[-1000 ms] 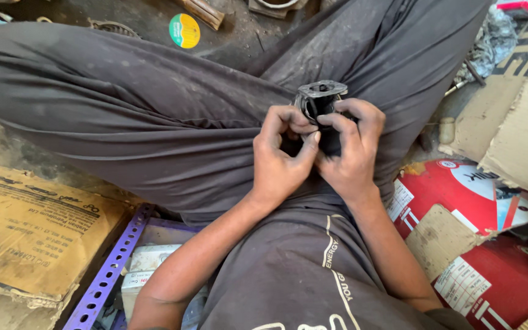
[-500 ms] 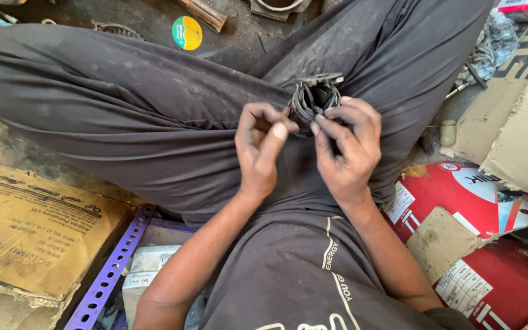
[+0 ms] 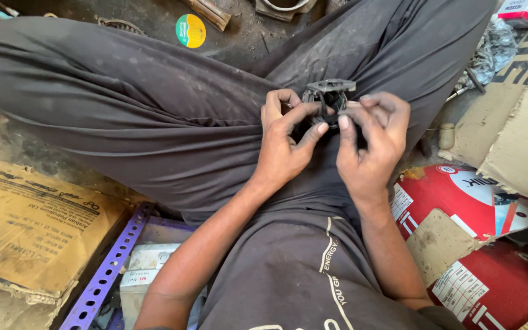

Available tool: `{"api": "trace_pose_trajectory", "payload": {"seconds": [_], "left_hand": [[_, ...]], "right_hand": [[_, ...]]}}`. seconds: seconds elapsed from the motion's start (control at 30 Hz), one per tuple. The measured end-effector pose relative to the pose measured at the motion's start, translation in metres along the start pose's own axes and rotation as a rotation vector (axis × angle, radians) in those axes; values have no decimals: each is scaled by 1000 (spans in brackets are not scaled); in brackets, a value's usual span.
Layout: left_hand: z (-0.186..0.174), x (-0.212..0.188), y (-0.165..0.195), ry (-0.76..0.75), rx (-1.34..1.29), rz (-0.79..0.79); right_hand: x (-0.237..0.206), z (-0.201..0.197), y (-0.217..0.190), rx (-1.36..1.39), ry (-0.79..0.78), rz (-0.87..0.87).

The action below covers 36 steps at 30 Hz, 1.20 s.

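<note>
I sit cross-legged in dark grey trousers and hold a small dark metal part (image 3: 328, 95) over my lap. It has a flat flange on top and a round black body below. My left hand (image 3: 285, 137) grips it from the left, thumb and forefinger reaching under it. On the other side my right hand (image 3: 371, 143) pinches it, its fingertips pressed to the black body. Most of the part's lower half is hidden by my fingers.
Flattened brown cardboard (image 3: 29, 223) lies at the left, a purple perforated metal strip (image 3: 108, 269) beside a pale box (image 3: 145, 272). Red and white cartons (image 3: 478, 201) and more cardboard (image 3: 514, 122) lie at the right. A round green-yellow lid (image 3: 190, 30) rests on the dirty floor ahead.
Both hands have kept hold of the part and turned it; the flange now faces up flatter, and my left fingers have shifted lower and spread under it.
</note>
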<state>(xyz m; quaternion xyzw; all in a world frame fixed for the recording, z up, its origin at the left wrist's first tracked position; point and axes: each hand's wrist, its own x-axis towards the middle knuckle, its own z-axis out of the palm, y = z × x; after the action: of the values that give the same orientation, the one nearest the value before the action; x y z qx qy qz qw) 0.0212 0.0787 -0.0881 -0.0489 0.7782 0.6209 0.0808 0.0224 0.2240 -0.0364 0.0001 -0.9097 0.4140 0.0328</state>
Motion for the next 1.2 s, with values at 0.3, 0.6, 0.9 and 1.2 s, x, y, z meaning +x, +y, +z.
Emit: {"api": "trace_pose_trajectory", "payload": {"seconds": [0.3, 0.6, 0.9, 1.2], "left_hand": [[-6, -11, -2, 21, -149, -34], [-13, -5, -6, 3, -155, -51], [-21, -11, 3, -55, -124, 65], [-32, 1, 3, -162, -56, 99]], "right_hand": [[41, -23, -7, -87, -361, 91], [16, -10, -9, -80, -256, -32], [9, -8, -13, -51, -278, 20], [7, -35, -6, 327, -172, 208]]}}
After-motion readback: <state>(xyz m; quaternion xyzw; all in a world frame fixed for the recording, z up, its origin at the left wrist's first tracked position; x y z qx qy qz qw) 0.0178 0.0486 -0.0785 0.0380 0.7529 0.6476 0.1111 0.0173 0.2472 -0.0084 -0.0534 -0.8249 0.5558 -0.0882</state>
